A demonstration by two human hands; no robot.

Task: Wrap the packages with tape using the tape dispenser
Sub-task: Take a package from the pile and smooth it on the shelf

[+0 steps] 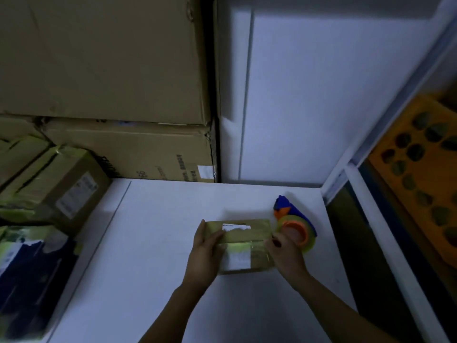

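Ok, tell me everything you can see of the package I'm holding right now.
The package is a small brown cardboard box lying on the white table. A white label sits on its far part, another on the near part, under glossy tape. The left hand grips its left end; the right hand pinches at its right edge. The tape dispenser lies just beyond that end; whether they touch is unclear.

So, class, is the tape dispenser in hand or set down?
Set down: the tape dispenser rests on the table beside the package; left hand and right hand hold the package.
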